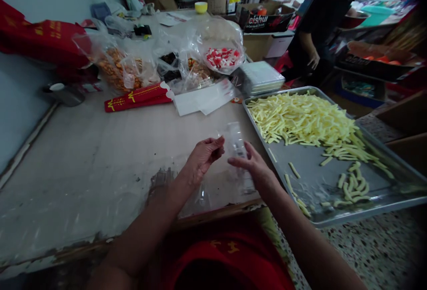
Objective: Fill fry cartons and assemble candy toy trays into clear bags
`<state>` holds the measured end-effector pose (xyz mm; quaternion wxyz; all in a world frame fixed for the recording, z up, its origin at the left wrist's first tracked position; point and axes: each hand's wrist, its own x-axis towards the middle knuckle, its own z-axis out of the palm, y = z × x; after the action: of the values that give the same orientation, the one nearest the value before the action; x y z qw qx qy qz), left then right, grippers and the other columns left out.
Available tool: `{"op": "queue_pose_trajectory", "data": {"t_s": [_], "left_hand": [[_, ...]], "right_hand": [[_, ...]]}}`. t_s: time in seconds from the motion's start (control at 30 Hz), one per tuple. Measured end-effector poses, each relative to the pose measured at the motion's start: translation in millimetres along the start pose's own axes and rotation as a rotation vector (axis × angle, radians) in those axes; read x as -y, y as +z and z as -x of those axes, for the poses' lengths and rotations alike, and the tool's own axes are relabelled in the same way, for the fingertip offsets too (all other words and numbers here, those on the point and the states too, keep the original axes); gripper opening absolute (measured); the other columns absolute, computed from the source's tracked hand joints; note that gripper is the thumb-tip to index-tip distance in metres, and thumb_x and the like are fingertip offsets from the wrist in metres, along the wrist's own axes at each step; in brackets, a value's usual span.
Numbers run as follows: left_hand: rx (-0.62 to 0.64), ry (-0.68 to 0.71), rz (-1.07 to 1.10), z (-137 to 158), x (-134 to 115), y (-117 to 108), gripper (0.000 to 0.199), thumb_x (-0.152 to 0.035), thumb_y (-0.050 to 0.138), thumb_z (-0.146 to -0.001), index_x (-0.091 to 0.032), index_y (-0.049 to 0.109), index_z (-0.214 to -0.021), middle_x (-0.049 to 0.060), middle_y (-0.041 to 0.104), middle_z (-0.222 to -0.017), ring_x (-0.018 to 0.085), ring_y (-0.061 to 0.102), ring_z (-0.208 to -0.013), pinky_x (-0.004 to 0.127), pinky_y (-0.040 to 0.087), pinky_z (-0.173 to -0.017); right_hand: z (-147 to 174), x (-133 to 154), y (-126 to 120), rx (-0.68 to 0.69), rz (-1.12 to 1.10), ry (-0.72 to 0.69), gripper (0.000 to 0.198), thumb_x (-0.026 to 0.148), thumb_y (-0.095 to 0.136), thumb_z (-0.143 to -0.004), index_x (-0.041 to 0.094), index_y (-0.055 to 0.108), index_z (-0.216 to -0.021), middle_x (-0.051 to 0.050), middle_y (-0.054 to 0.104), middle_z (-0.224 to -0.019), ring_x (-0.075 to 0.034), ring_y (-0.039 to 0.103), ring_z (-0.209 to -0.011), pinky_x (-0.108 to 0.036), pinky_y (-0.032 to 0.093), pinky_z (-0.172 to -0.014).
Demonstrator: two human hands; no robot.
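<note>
Above the front edge of the table, a clear plastic tray [236, 135] with ridged walls stands upright between my two hands. My right hand [255, 167] grips its near right side, thumb toward the left and fingers behind. My left hand [204, 159] is closed in a pinch beside the tray's left edge; whether a thin film is between its fingertips is too faint to make out. More clear plastic [202, 199] lies on the table below my hands, partly hidden by my left forearm. To the right is a metal tray [300, 165] with a heap of pale yellow fried-looking sticks [303, 116].
Behind are white cards [203, 98], a red printed packet [138, 97], a stack of clear lids [262, 76], and bags of snacks [122, 67] and red-white pieces [223, 58]. A grey cup [68, 94] lies at left. Another person [310, 45] is at the back right, near cardboard boxes [265, 16].
</note>
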<state>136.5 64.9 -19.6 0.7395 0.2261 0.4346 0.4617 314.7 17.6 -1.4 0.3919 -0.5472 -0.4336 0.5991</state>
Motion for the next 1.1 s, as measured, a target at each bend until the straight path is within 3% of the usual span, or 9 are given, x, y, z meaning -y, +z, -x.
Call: {"op": "queue_pose_trajectory", "data": {"t_s": [0.2,0.33,0.4,0.57,0.67,0.8,0.87,1.0,1.1], "left_hand": [[0.023,-0.038,-0.533,-4.8,-6.3,-23.2,0.052,-0.053,0.090,-0.056,-0.015,0.061,-0.078,0.000,0.062,-0.067,0.010,0.058,-0.058,0.025,0.046,-0.063],[-0.251,0.295,-1.142,25.9,-12.9,-17.6,0.066,-0.051,0.093,-0.054,-0.019,0.064,-0.103,0.005,0.067,-0.085,0.019,0.063,-0.072,0.029,0.045,-0.067],[-0.240,0.434,-1.287,40.8,-18.8,-7.2,0.055,-0.050,0.091,-0.058,-0.020,0.067,-0.098,0.007,0.068,-0.093,0.021,0.063,-0.080,0.030,0.045,-0.071],[0.293,0.321,-0.670,34.0,-29.5,40.8,0.033,-0.048,0.077,-0.078,-0.018,0.067,-0.084,0.001,0.065,-0.080,0.014,0.059,-0.072,0.027,0.048,-0.071],[0.242,0.311,-0.324,12.8,-28.0,70.6,0.034,-0.041,0.083,-0.072,-0.016,0.061,-0.072,-0.003,0.059,-0.069,0.008,0.053,-0.063,0.024,0.046,-0.067],[0.247,0.146,-0.145,-9.2,-21.7,85.3,0.045,-0.040,0.092,-0.058,-0.016,0.055,-0.065,-0.004,0.058,-0.063,0.006,0.051,-0.057,0.021,0.043,-0.060],[0.277,0.133,-0.108,-19.3,-20.2,77.5,0.047,-0.044,0.093,-0.056,-0.016,0.056,-0.065,-0.005,0.058,-0.062,0.006,0.051,-0.056,0.020,0.042,-0.059],[0.245,0.060,-0.206,-43.2,-17.9,43.9,0.047,-0.047,0.092,-0.056,-0.015,0.061,-0.070,-0.004,0.060,-0.063,0.005,0.052,-0.056,0.019,0.043,-0.059],[0.217,-0.078,-0.397,-59.3,-7.9,28.4,0.050,-0.049,0.094,-0.052,-0.014,0.063,-0.071,-0.001,0.063,-0.066,0.007,0.056,-0.058,0.021,0.047,-0.063]], "right_hand": [[46.7,22.1,-53.1,-0.141,0.015,0.073,0.057,0.047,0.074,-0.073,0.027,0.059,-0.124,-0.009,0.069,-0.113,-0.034,0.066,-0.100,-0.050,0.055,-0.084],[54.5,29.9,-64.1,-0.055,0.122,0.004,0.072,0.048,0.080,-0.069,0.030,0.053,-0.133,-0.008,0.067,-0.117,-0.034,0.064,-0.104,-0.048,0.055,-0.087],[45.9,28.5,-57.7,-0.036,0.209,-0.049,0.088,0.049,0.084,-0.064,0.031,0.046,-0.141,-0.007,0.065,-0.121,-0.034,0.062,-0.109,-0.047,0.054,-0.091],[3.8,24.4,-29.4,-0.172,0.520,-0.272,0.114,0.056,0.091,-0.049,0.025,0.041,-0.146,-0.013,0.052,-0.133,-0.038,0.049,-0.126,-0.053,0.043,-0.106],[-15.2,35.5,-26.7,-0.266,0.548,-0.331,0.118,0.054,0.094,-0.043,0.025,0.043,-0.146,-0.011,0.051,-0.131,-0.038,0.048,-0.124,-0.055,0.041,-0.107],[-10.1,57.6,-51.8,-0.108,0.172,-0.190,0.093,0.038,0.091,-0.054,0.030,0.052,-0.139,-0.004,0.063,-0.112,-0.028,0.062,-0.100,-0.046,0.053,-0.091],[4.0,64.2,-72.3,-0.148,-0.046,-0.129,0.070,0.034,0.083,-0.064,0.026,0.060,-0.130,-0.005,0.066,-0.108,-0.024,0.064,-0.094,-0.041,0.054,-0.086],[35.9,63.3,-109.8,-0.538,-0.222,-0.155,0.040,0.030,0.075,-0.075,0.021,0.069,-0.113,-0.007,0.068,-0.111,-0.019,0.064,-0.090,-0.034,0.053,-0.081],[48.5,56.2,-116.4,-0.494,-0.208,-0.099,0.038,0.038,0.076,-0.074,0.022,0.072,-0.108,-0.009,0.070,-0.113,-0.022,0.065,-0.087,-0.035,0.053,-0.076]]}}
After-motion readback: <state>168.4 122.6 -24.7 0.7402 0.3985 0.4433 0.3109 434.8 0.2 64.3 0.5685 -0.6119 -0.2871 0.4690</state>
